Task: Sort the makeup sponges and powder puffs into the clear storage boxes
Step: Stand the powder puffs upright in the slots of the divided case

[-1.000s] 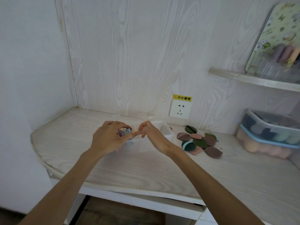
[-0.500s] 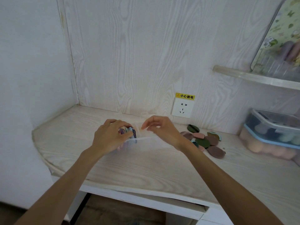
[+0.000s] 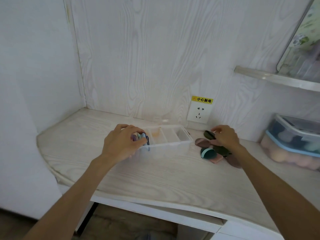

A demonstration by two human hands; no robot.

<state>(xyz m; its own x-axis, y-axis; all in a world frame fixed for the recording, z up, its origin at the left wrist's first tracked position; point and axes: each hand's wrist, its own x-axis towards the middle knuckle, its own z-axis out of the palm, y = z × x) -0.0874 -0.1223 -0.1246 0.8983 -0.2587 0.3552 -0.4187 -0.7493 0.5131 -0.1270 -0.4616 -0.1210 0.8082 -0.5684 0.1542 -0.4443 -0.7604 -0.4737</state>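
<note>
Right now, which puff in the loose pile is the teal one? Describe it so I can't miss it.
Find the wall socket; on the desk below it, right of the clear divided box, lies the loose pile. The teal puff sits at its near-left edge, the only one with a pale mint band.

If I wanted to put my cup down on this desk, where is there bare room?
The widest bare stretch is the near desk top, in front of the clear divided box and between the two forearms. The back left corner is bare too. It is crowded right of the box: loose puffs under the right hand, then stacked tubs.
</note>
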